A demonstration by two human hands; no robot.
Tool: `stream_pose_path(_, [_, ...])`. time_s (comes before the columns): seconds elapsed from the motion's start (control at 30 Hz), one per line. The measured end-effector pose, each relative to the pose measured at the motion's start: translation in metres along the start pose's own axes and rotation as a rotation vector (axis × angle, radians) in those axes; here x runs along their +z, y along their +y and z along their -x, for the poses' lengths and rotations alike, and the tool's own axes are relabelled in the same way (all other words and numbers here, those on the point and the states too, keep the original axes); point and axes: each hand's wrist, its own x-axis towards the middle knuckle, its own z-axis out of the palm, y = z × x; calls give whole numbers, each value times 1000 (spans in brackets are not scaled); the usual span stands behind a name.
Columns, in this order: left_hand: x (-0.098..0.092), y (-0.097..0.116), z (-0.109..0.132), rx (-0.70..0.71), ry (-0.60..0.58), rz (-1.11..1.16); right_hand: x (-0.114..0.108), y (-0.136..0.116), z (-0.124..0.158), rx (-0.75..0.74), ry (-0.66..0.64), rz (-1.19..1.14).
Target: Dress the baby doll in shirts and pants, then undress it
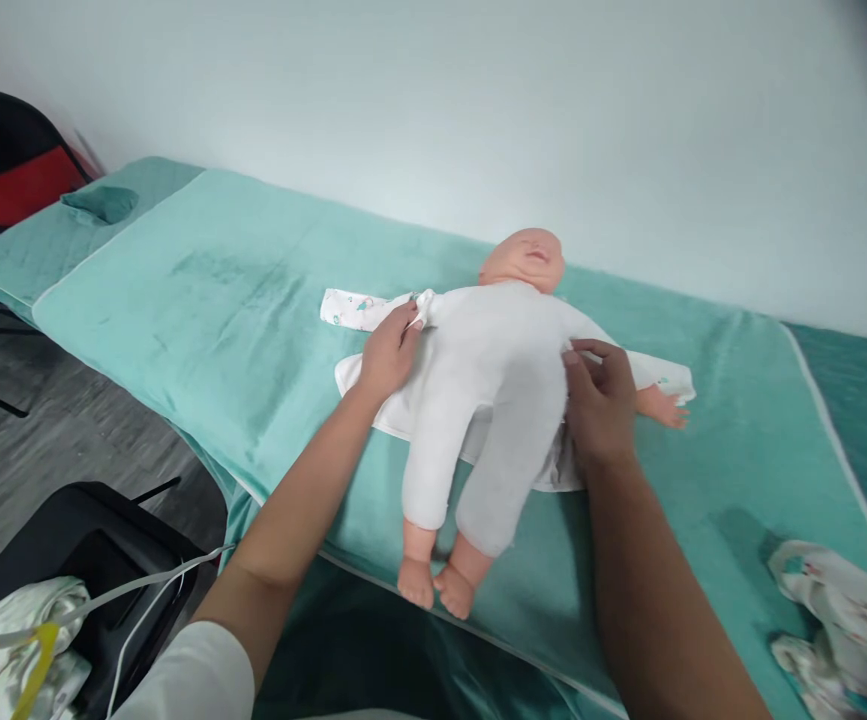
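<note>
A baby doll (493, 370) in a white bodysuit lies on its back on a teal padded table (238, 300), head toward the wall. Under it lies a white patterned garment (350, 308) spread open, one sleeve stretched left. My left hand (388, 350) pinches the garment's edge at the doll's shoulder, fingers closed on the cloth. My right hand (602, 400) rests against the doll's other side, fingers curled into the cloth by its hip. The doll's bare hand (665, 408) sticks out of the right sleeve.
A crumpled patterned cloth (838, 625) lies at the table's near right. A black chair (103, 560) at the lower left holds light fabric and white straps. Another dark chair with a red seat (13, 180) stands far left. A white wall runs behind the table.
</note>
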Motion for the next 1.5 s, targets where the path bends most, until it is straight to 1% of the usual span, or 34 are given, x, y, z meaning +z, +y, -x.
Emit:
stream_pose_path(0.13, [1,11,-8,-51,16,73,9,4,2,-42,-154,-22])
stream_pose_path(0.23, [-1,23,-24,-74,-10,107,11,5,2,-49,-214,-47])
stream_pose_path(0.3, [-2,32,-36,-62,-25,110,12,6,2,-35,-260,-52])
stream_pose_path(0.37, [-4,41,-46,-29,-34,86,14,7,1,-1,-333,-65])
stream_pose_path(0.43, [-5,50,-51,-8,-47,46,16,9,1,39,-392,-94])
stream_pose_path(0.47, [-6,54,-51,-5,-60,26,17,9,1,58,-401,-106])
stream_pose_path(0.53, [-9,60,-48,13,-95,-16,19,9,1,73,-381,-104])
stream_pose_path(0.63, [-19,67,-37,34,-118,-94,20,8,3,42,-338,-71])
stream_pose_path(0.7, [-30,74,-30,-20,-98,-93,20,7,3,20,-329,-53])
stream_pose_path(0.77, [-43,84,-22,-101,-94,-22,19,9,3,10,-327,-40])
stream_pose_path(0.8, [-49,91,-18,-132,-114,28,19,10,3,9,-328,-36])
stream_pose_path(0.87, [-58,108,-9,-168,-197,132,19,13,2,11,-335,-35])
stream_pose_path(0.93, [-62,122,0,-185,-300,253,19,15,1,8,-342,-38])
stream_pose_path(0.97, [-62,127,4,-189,-333,316,19,16,1,2,-344,-38])
stream_pose_path(1.0, [-60,129,7,-188,-337,367,19,16,1,-6,-343,-35])
stream_pose_path(1.03, [-57,128,10,-180,-306,398,19,16,1,-13,-339,-29])
stream_pose_path(1.07, [-53,124,11,-169,-240,404,18,15,1,-19,-335,-23])
stream_pose_path(1.13, [-44,109,9,-167,-69,349,18,13,2,-26,-334,-10])
stream_pose_path(1.17, [-39,100,7,-180,-1,306,18,12,2,-29,-338,-7])
stream_pose_path(1.2, [-34,91,4,-198,35,267,17,12,2,-33,-341,-5])
stream_pose_path(1.27, [-25,77,-3,-224,32,199,18,13,2,-37,-349,-4])
stream_pose_path(1.33, [-16,71,-11,-211,3,109,18,16,1,-35,-356,-9])
stream_pose_path(1.43, [-7,73,-27,-160,-4,-28,18,20,-1,-30,-375,-15])
stream_pose_path(1.5, [-2,79,-39,-142,-1,-53,18,21,-1,-36,-381,-20])
